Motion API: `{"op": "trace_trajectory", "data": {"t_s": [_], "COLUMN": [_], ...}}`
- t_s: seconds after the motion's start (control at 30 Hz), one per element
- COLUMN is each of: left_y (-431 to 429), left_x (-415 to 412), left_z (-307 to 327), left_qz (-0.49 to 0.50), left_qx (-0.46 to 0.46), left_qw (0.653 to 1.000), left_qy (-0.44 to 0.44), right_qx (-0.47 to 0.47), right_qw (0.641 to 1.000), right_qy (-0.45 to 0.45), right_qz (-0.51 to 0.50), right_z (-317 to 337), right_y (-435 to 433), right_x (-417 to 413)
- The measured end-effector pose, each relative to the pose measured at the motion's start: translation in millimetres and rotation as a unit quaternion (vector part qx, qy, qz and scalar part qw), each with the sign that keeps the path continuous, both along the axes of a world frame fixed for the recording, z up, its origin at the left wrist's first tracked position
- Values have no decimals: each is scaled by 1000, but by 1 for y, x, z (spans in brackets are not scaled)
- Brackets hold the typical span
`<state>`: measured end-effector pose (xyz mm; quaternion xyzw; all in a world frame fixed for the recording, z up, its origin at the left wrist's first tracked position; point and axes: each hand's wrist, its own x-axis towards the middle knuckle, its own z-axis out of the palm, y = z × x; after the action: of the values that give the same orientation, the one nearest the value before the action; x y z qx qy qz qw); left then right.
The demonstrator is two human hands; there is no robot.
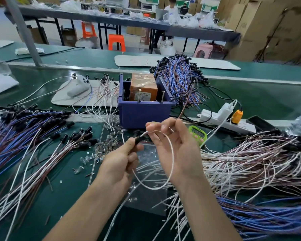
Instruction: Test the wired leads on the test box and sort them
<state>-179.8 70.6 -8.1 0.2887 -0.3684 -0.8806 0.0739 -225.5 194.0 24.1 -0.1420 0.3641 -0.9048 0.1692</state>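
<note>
The left hand (118, 159) pinches the lead's (153, 188) black cap (138, 139), the right hand (174, 146) its wire, nearer the test box (143, 86) ahead.

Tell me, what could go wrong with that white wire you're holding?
The white lead, pinched between the left hand and the right hand, loops down over the loose white leads below, so it might snag one and drag it along. Small glass bulbs lie on the mat beside the left hand; a careless sweep could probably scatter or crack them.
</note>
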Motion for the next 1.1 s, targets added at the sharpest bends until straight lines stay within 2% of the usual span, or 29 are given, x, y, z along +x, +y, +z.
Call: {"op": "trace_trajectory", "data": {"t_s": [0.07,0.13,0.2,0.3,0.4,0.5,0.6,0.77,0.93,1.03,1.1], "left_y": [-2,-1,3,11,14,9,-4,-31,-43,-47,-49], "left_x": [0,0,1,2,5,9,10,-4,-24,-38,-45], "left_z": [2,0,-2,-7,-8,-5,2,15,30,40,43], "left_qz": [-26,-58,-90,-101,-103,-91,-43,-3,-1,30,58], "left_qx": [74,71,10,-86,-121,-211,-312,-481,-539,-536,-531], "left_qw": [997,996,996,991,987,973,948,876,841,842,845], "left_qy": [6,8,2,-6,0,19,50,40,45,42,31], "right_qx": [-34,-41,-33,4,70,206,323,413,457,486,495], "right_qw": [999,999,998,990,980,955,921,867,815,793,792], "right_qy": [-7,1,2,-54,-82,-33,40,168,262,284,285], "right_qz": [-4,-31,-61,-130,-165,-210,-215,-224,-241,-233,-216], "right_z": [-1,2,8,17,23,25,29,34,49,54,55], "right_y": [-7,-13,-20,-27,-23,-4,17,45,56,57,58], "right_x": [5,10,13,9,-1,-13,-24,-37,-56,-69,-78]}}
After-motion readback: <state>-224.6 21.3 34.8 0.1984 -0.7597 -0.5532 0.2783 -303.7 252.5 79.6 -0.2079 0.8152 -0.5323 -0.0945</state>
